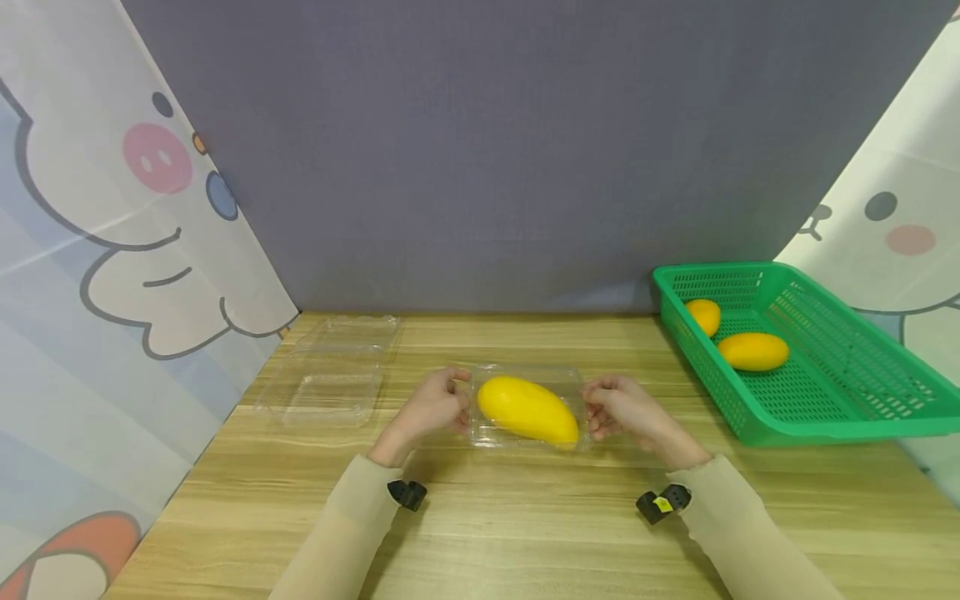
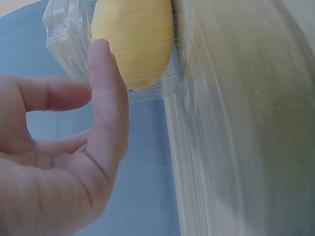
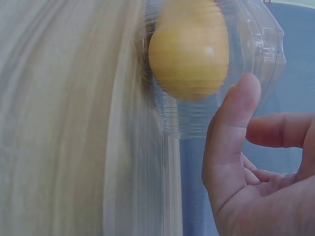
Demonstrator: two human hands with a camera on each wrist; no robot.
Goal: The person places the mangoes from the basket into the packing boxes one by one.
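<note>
A clear plastic clamshell box (image 1: 487, 437) sits mid-table with a yellow mango (image 1: 528, 410) inside, lying at a slant. At its left end my left hand (image 1: 437, 404) pinches the edge with thumb and fingers. My right hand (image 1: 622, 407) does the same at the right end. In the left wrist view, the thumb (image 2: 107, 93) lies against the box wall (image 2: 64, 37), near the mango's rounded end (image 2: 133, 44). The right wrist view has the other thumb (image 3: 229, 132) touching the clear wall (image 3: 189, 123). The lid looks folded over, though the transparent plastic makes this hard to see.
A green basket (image 1: 720, 392) at the right contains two more mangoes, one upright-looking (image 1: 703, 317) and one lying flat (image 1: 753, 352). Unfolded clear boxes (image 1: 330, 375) lie at the back left. A grey partition (image 1: 480, 167) rises behind the wooden table (image 1: 525, 517).
</note>
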